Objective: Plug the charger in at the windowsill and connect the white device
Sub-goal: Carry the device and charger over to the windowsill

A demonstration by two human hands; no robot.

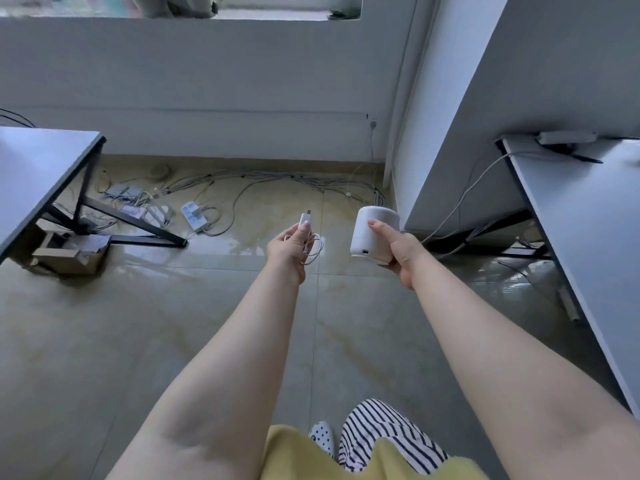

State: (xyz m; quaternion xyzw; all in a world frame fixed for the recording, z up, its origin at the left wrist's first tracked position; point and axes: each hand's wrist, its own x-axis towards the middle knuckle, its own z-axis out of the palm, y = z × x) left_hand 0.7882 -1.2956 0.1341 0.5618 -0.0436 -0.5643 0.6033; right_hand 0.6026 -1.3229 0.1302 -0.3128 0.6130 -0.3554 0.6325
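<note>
- Nearest the camera: a yellow top (311,455), striped trousers (384,434) and a dotted slipper (322,436) on the tiled floor (104,341).
- Both bare arms reach forward over the floor.
- The left hand (289,249) pinches the white charger (304,220) between thumb and fingers; its metal plug end sticks up past the fingertips.
- The charger's cable (313,249) hangs coiled in loops just below that grip, on its right side.
- The right hand (398,252) is wrapped around the white device (372,233), thumb pressed on its front, with a small port showing near the bottom.
- The two hands are near each other but apart; charger and device do not touch.
- Beyond the left grip: a power strip (194,216) and tangled wires (277,178) on the floor.
- A desk (38,168) stands left, another desk (581,216) right.
- Farthest: the wall (207,81) with the windowsill (173,18) at the top.
</note>
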